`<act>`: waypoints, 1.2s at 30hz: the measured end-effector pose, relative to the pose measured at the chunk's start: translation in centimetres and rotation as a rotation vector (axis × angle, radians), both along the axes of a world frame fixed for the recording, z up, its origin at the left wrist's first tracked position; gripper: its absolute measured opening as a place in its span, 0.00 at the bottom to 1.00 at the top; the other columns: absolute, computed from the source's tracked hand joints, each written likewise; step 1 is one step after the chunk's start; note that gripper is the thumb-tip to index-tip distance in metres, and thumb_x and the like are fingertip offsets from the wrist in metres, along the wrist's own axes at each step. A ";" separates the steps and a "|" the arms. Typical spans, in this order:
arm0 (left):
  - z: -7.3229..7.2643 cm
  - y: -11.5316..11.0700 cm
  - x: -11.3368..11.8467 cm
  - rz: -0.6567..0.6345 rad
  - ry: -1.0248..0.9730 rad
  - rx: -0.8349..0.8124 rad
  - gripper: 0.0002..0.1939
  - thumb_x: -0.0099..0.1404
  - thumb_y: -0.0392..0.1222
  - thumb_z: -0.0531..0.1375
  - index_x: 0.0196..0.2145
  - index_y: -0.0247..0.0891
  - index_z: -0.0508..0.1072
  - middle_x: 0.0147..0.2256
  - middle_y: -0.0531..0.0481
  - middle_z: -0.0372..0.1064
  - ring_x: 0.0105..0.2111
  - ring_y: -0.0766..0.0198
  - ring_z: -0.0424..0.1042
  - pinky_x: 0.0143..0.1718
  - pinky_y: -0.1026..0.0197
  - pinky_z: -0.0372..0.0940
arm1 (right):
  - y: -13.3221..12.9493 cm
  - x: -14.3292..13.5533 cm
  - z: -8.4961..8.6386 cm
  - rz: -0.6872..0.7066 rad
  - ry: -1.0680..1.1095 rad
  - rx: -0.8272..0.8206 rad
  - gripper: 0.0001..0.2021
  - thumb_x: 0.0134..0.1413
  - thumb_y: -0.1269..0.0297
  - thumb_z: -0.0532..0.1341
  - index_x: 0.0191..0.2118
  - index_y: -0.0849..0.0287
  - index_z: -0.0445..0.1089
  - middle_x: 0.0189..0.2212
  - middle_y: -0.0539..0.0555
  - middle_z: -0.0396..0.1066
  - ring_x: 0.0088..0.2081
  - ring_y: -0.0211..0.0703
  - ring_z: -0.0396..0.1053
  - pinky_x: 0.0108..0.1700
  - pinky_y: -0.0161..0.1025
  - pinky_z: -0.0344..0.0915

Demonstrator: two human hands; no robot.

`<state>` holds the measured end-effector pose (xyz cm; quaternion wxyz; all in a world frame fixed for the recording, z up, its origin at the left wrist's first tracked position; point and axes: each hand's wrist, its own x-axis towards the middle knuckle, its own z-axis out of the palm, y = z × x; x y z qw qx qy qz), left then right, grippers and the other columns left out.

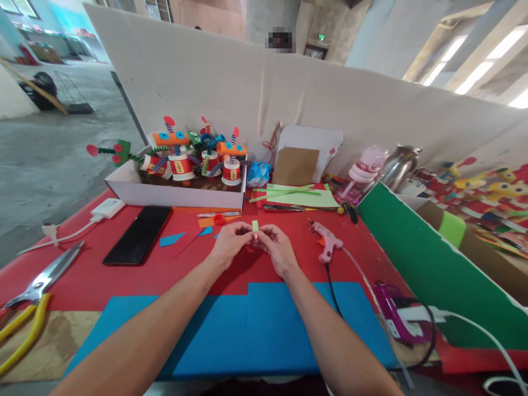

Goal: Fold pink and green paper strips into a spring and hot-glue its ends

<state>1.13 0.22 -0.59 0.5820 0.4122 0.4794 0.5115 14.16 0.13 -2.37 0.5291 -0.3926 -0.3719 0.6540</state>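
Pinched between the fingertips of my left hand and my right hand is a small light green paper piece. A pinkish-red bit shows at its lower end, too small to make out. Both hands are closed and close together above the red table cover. Just beyond them lie orange, red and blue paper scraps, a pen and a small red round piece. To the right of my right hand, a pink glue gun rests on the table.
Paper-cup figures fill a white box at the back left. A black phone and yellow-handled shears lie left. Blue sheets cover the front. A green-sided box and a purple power strip stand right.
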 end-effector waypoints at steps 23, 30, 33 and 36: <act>-0.9 0.2 -0.3 -0.124 -0.157 0.017 0.15 0.47 0.47 0.69 0.28 0.34 0.77 0.27 0.48 0.74 0.27 0.65 0.71 0.33 0.62 0.65 | -0.2 -0.1 0.1 -0.128 -0.201 0.154 0.09 0.44 0.59 0.65 0.31 0.56 0.69 0.26 0.48 0.74 0.28 0.39 0.72 0.38 0.40 0.71; -0.6 0.3 -0.3 -0.044 -0.110 -0.008 0.15 0.42 0.45 0.70 0.27 0.35 0.75 0.25 0.51 0.73 0.26 0.66 0.71 0.32 0.62 0.65 | 0.0 -0.3 -0.1 -0.051 -0.056 0.090 0.13 0.38 0.60 0.69 0.31 0.56 0.69 0.28 0.47 0.72 0.30 0.37 0.72 0.40 0.40 0.71; -0.5 0.4 -0.3 -0.036 -0.075 0.012 0.14 0.43 0.45 0.69 0.26 0.35 0.74 0.24 0.51 0.73 0.26 0.66 0.70 0.33 0.62 0.65 | -0.1 -0.2 0.1 -0.023 0.009 0.058 0.15 0.35 0.61 0.71 0.31 0.56 0.69 0.29 0.47 0.72 0.30 0.37 0.72 0.41 0.39 0.71; -0.5 0.4 -0.3 -0.029 -0.012 0.037 0.14 0.44 0.45 0.69 0.26 0.35 0.74 0.25 0.51 0.73 0.27 0.66 0.70 0.34 0.61 0.65 | 0.0 0.0 0.2 0.003 0.034 0.008 0.17 0.33 0.61 0.72 0.32 0.57 0.69 0.29 0.47 0.73 0.30 0.37 0.73 0.41 0.40 0.72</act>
